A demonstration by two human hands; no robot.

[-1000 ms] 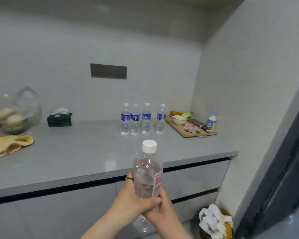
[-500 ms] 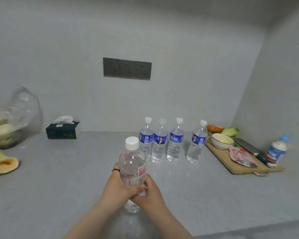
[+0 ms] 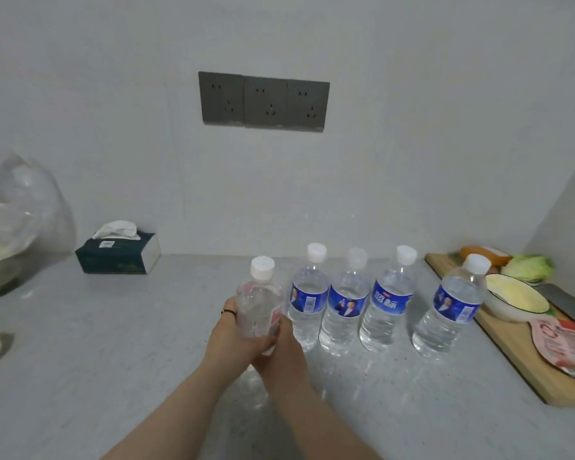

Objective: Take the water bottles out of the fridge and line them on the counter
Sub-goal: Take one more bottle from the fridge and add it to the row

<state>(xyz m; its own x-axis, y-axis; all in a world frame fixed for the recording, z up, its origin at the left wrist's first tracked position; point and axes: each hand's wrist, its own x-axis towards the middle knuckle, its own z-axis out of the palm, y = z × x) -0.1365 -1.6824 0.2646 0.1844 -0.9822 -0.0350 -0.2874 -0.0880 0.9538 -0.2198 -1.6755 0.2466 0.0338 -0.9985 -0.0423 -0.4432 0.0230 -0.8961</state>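
You've got both hands, left hand & right hand, wrapped round a pink-label bottle. It's upright, just left of 4 blue-label bottles on the counter.

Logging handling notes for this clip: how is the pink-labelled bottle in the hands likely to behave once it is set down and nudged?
The pink-labelled bottle is tall and slim, so a push near its cap would probably tip it. It looks full of clear water, so likely heavy for its size. Its thin clear wall may flex; both hands, left and right, wrap its lower half.
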